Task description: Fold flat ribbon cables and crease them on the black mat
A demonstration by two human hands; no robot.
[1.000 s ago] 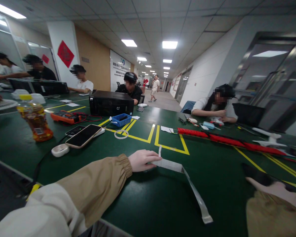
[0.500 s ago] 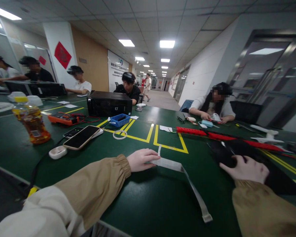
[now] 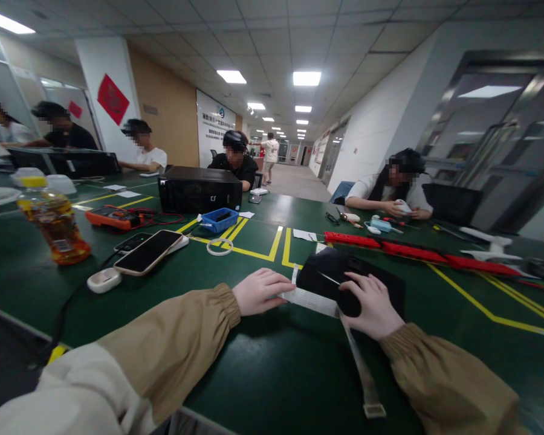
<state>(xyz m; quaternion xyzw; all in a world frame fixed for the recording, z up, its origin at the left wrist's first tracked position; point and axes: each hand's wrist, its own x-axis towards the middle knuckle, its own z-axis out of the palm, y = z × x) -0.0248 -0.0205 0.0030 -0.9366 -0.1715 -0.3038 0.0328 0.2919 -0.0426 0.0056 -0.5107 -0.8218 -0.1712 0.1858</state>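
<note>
A pale grey flat ribbon cable [image 3: 315,302] lies across the green table, with a connector at its lower end and a short bent-up end near my fingers. My left hand [image 3: 263,292] is closed on its left end, thumb and fingers together. Just beyond the cable is a flat black object [image 3: 385,281] of a kind I cannot make out, with a thin bright strip on it. My right hand [image 3: 367,302] grips this black object, thumb and fingers curved about its near part. The thumb is close to the cable's bend; whether they touch, I cannot tell.
A red bar [image 3: 408,252] runs along the right. Further off are a tape roll [image 3: 220,246], blue tray [image 3: 220,220] and black case [image 3: 199,190]. Leftward stand phones [image 3: 148,252], a multimeter [image 3: 114,217] and a bottle [image 3: 57,226]. Several people sit around the table.
My right hand has moved left with the black object, bringing it beside the ribbon cable. My left hand stays on the cable's end. The cable's lower end has shifted slightly left.
</note>
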